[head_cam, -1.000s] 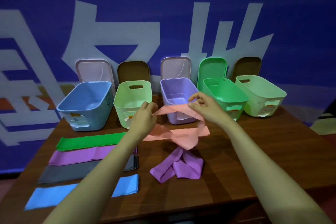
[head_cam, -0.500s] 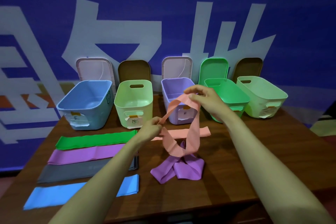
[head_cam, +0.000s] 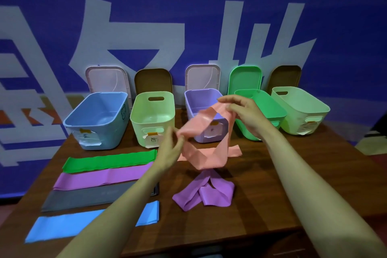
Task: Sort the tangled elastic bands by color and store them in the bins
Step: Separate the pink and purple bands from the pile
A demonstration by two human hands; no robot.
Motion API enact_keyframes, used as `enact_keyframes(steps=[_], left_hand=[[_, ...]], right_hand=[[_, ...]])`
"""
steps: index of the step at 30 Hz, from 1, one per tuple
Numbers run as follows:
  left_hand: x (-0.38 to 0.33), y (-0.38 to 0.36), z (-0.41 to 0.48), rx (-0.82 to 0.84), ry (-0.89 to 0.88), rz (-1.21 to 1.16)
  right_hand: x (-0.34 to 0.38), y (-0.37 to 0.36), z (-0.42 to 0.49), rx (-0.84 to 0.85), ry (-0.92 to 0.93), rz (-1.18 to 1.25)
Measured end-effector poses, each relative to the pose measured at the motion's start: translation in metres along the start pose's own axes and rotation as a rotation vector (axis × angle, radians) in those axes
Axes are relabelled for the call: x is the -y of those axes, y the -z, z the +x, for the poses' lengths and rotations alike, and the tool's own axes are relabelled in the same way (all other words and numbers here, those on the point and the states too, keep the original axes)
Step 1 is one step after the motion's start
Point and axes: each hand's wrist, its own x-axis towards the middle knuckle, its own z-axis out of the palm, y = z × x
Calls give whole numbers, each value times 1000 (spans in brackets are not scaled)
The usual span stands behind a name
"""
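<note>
Left hand (head_cam: 170, 150) pinches pink band (head_cam: 206, 158) at lower end; right hand (head_cam: 246, 116) pinches upper end. Band held above table (head_cam: 263, 186) centre, bottom loop touching purple band (head_cam: 206, 194) at 6 o'clock. Bins (head_cam: 152, 125) at 12 o'clock.

The scene is dim, with a blue cast over everything. Soft, broad shadows stripe the table (head_cam: 261, 184). Wide-angle distortion bends the edges, and the left hand (head_cam: 169, 151) is motion-blurred at its fingers.
</note>
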Motion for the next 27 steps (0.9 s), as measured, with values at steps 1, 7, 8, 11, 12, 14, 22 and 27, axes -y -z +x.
enact_keyframes(steps=[1, 7, 8, 11, 12, 14, 22, 27], left_hand=[[-5, 0, -1, -110, 9, -94], [-17, 1, -1, -99, 88, -377], [-16, 1, 0, -54, 138, -436], [-21, 0, 5, 66, 274, -709], [-21, 0, 7, 101, 279, -731], [-23, 5, 6, 198, 240, -730], [0, 15, 15, -297, 72, 52], [41, 22, 12, -36, 219, 457]], right_hand=[[-2, 2, 0, 1, -5, 22], [-13, 7, 3, -49, -57, 118], [-14, 6, 5, -67, -69, 132], [-21, 3, 10, -94, -100, 105], [-24, 2, 12, -93, -103, 78], [-29, 0, 13, -81, -102, 44], [-25, 2, 6, -49, -56, 105], [-21, 1, 7, -88, -7, 2]])
